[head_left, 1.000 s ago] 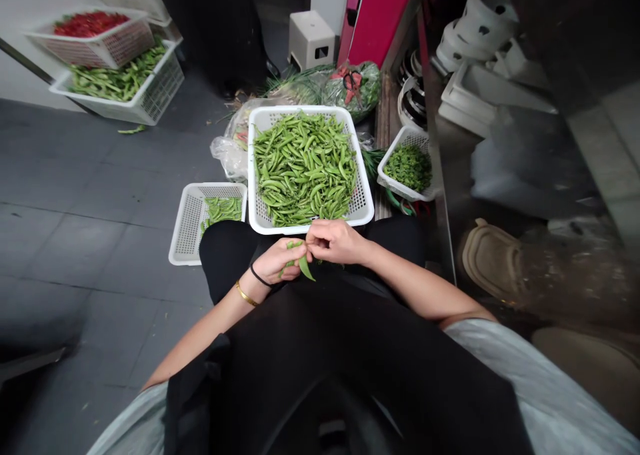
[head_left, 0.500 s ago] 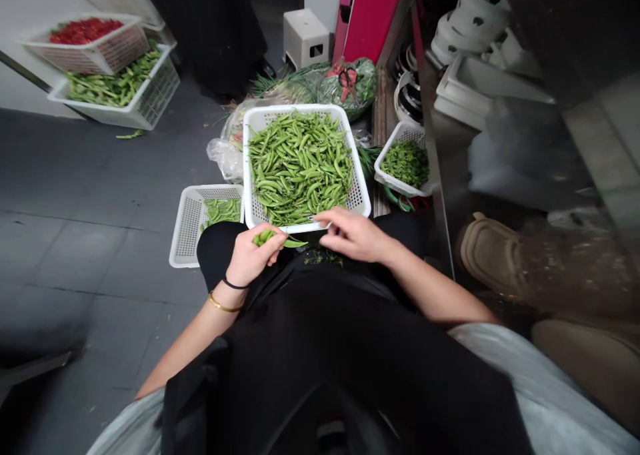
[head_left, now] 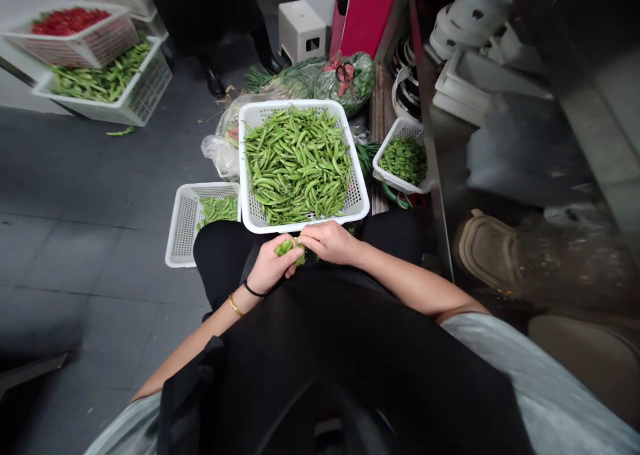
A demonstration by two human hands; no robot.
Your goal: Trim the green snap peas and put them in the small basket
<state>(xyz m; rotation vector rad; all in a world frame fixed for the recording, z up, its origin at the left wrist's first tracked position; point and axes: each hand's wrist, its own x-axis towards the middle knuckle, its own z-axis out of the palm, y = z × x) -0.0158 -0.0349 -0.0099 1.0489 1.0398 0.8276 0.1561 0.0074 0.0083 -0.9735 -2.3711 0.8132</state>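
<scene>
My left hand (head_left: pixel 274 263) is closed around several green pea pods (head_left: pixel 285 247), which show between its thumb and fingers. Against its fingertips, my right hand (head_left: pixel 327 241) is closed in a pinch at the end of a pod; the fingers partly hide it. Both hands are over my lap, just below the near rim of a large white basket (head_left: pixel 280 229) heaped with pea pods (head_left: pixel 300 165). To the left, beside my knee, a smaller white basket (head_left: pixel 181 231) holds a small pile of pods (head_left: pixel 219 209).
A small basket of leafy greens (head_left: pixel 403 160) stands at right by a metal shelf edge. Bagged vegetables with scissors (head_left: pixel 344 73) on top lie behind the large basket. Stacked crates (head_left: pixel 143 98) stand far left; a person's legs (head_left: pixel 213 35) and a white stool (head_left: pixel 301 31) are behind.
My right hand has moved left and down from the large basket's rim to meet my left hand. My left hand has shifted slightly right. The person behind has shifted their feet.
</scene>
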